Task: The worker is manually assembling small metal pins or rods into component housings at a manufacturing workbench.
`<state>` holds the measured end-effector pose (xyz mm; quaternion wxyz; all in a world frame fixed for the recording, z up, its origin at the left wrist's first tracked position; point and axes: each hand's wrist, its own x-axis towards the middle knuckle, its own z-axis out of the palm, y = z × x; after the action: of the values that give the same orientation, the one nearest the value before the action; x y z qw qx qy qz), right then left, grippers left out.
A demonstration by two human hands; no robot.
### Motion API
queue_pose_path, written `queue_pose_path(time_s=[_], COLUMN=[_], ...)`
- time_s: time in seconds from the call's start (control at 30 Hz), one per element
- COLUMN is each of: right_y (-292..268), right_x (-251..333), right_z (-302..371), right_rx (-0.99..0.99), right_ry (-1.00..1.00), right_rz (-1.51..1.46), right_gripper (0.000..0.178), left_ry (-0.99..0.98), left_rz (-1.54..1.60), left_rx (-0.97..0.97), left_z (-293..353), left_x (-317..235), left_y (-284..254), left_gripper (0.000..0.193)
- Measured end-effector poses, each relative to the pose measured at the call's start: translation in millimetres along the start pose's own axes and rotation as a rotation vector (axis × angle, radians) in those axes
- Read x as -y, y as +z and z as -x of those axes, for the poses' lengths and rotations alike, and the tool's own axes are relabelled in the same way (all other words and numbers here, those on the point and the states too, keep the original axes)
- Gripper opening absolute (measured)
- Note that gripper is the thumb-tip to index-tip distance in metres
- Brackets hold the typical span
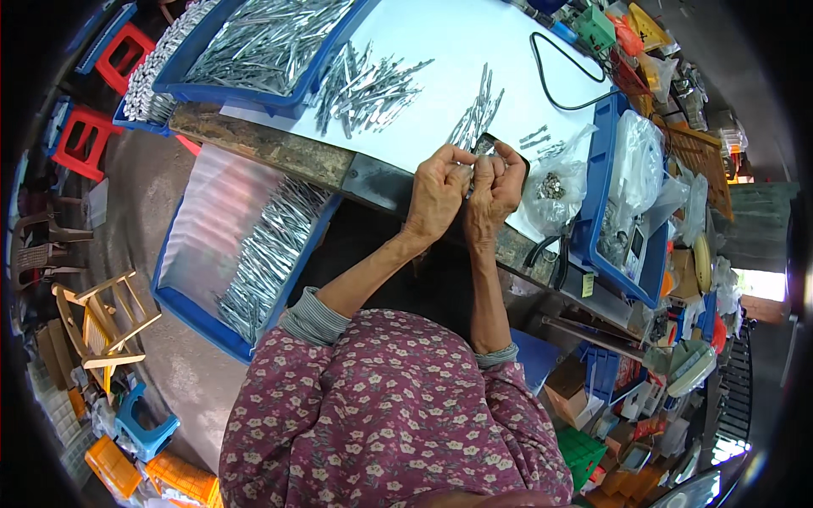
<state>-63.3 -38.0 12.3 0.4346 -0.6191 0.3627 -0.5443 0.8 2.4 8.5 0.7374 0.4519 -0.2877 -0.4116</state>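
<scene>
My left hand (pixel 437 191) and my right hand (pixel 494 191) meet over the table's front edge. The fingertips of each are pinched together, close to the other's. Whatever they hold is too small and hidden to name. Partly behind the right fingers shows a dark-rimmed, rounded object (pixel 486 140). Just beyond the hands lies a small bunch of thin silvery metal strips (pixel 478 117). A larger loose pile of similar strips (pixel 366 91) spreads farther left. To the right of my right hand, a clear plastic bag (pixel 569 173) holds small round metal pieces.
A blue bin (pixel 296 95) full of metal strips stands at the far left of the white-covered table (pixel 440 34). Another blue bin (pixel 168 292) with strips sits below, left. At right is a blue crate (pixel 593 212) with plastic bags. A black cable (pixel 542 76) loops behind.
</scene>
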Motion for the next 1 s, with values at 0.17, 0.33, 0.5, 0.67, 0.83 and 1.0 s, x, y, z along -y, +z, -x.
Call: queue_pose_path(time_s=[0.17, 0.33, 0.5, 0.67, 0.83, 1.0], right_y=[3, 7, 3, -27, -38, -46], right_x=[0, 1, -1, -14, -8, -10], right_z=[-2, -11, -10, -10, -5, -3], right_rx=[-0.037, 0.033, 0.073, 0.092, 0.084, 0.111], right_ry=[-0.107, -0.025, 0.132, 0.037, 0.172, 0.148], right_rz=[0.253, 0.258, 0.004, 0.12, 0.033, 0.08], right_gripper=[0.024, 0.027, 0.03, 0.024, 0.022, 0.022], left_ry=[0.082, 0.095, 0.242, 0.333, 0.706, 0.761], left_rz=[-0.126, -0.176, -0.566, -1.178, -1.421, -1.668], left_rx=[-0.01, 0.016, -0.029, -0.216, -0.272, -0.295], left_z=[-2, -7, -30, -76, -105, -104], left_x=[2, -1, -7, -31, -24, -22], left_y=[1, -6, -29, -68, -96, -95], left_gripper=[0.007, 0.005, 0.008, 0.016, 0.016, 0.018])
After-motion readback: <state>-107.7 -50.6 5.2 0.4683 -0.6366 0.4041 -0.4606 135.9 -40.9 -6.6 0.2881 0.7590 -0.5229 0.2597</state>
